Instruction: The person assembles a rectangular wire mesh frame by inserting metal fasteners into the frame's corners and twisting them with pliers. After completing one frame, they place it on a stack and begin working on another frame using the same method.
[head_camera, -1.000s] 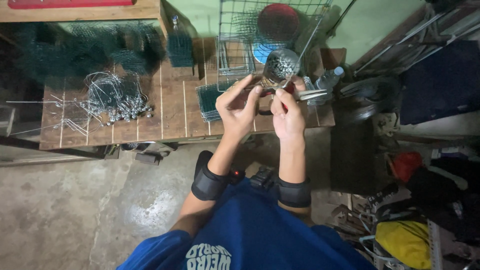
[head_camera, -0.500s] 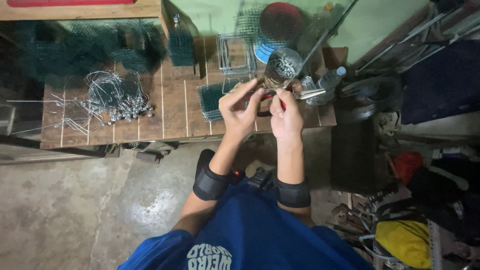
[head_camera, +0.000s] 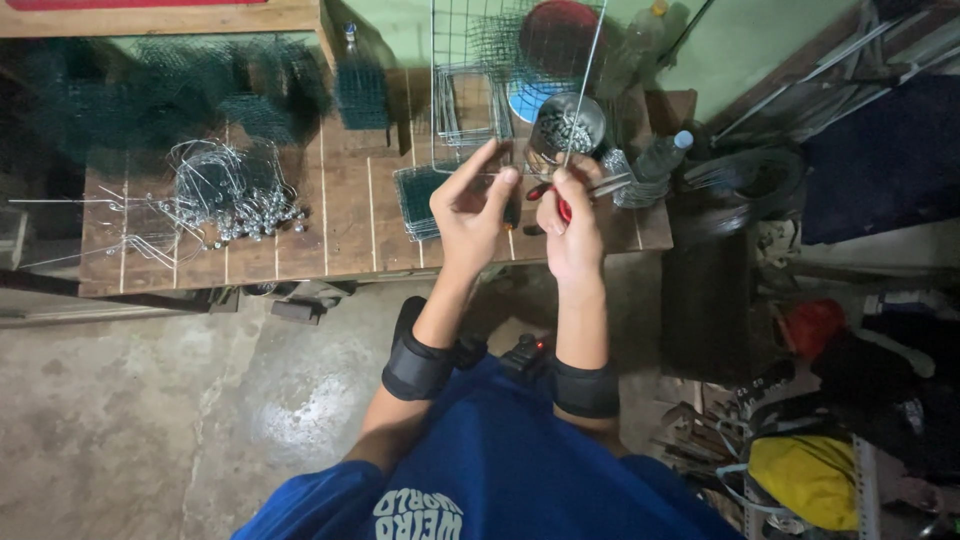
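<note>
A metal can (head_camera: 572, 126) holding small metal pieces is sitting just beyond the fingertips. The left hand (head_camera: 470, 205) and right hand (head_camera: 572, 222) are pinching a wire mesh panel (head_camera: 480, 90), which is rising above the fingers; red-handled pliers (head_camera: 560, 203) are resting in the right palm.

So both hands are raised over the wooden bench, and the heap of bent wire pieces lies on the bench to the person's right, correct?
Not quite. The head view shows the heap of bent wire pieces on the person's left side of the wooden bench, not the right. The rest holds: the left hand and the right hand are both raised over the bench.
</note>
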